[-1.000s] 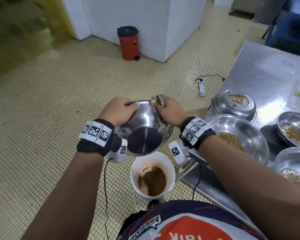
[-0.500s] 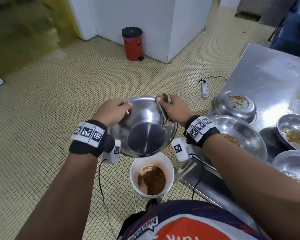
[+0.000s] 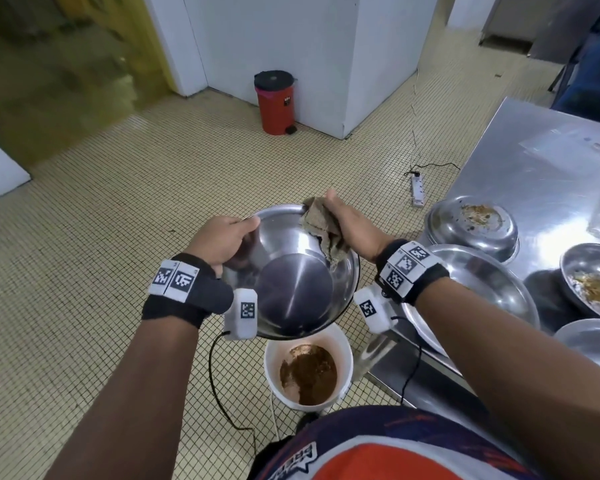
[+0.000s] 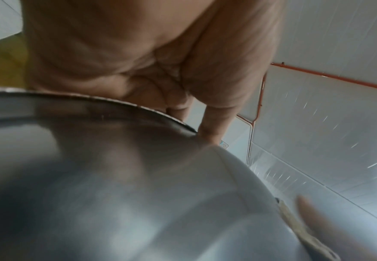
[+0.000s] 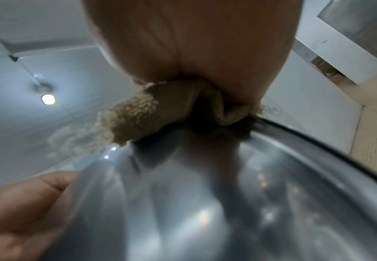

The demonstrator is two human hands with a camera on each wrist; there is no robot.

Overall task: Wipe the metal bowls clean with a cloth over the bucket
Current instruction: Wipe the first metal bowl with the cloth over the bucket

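A shiny metal bowl (image 3: 291, 282) is tilted toward me above a white bucket (image 3: 309, 370) holding brown slop. My left hand (image 3: 222, 239) grips the bowl's left rim, thumb inside. My right hand (image 3: 347, 223) presses a beige cloth (image 3: 321, 233) against the far right rim, fingers curled round the cloth. In the left wrist view the thumb lies over the bowl (image 4: 138, 185) edge. The right wrist view has the cloth (image 5: 152, 113) bunched under the palm on the bowl (image 5: 227, 194).
A steel table (image 3: 534, 168) at right carries several dirty metal bowls (image 3: 471, 226) with food scraps. A red pedal bin (image 3: 276, 102) stands by the white wall. A power strip (image 3: 418, 187) and cable lie on the tiled floor.
The bowl has tipped up to face me more, and the right hand with the cloth has slid along the rim toward the far edge. My view has shifted slightly.
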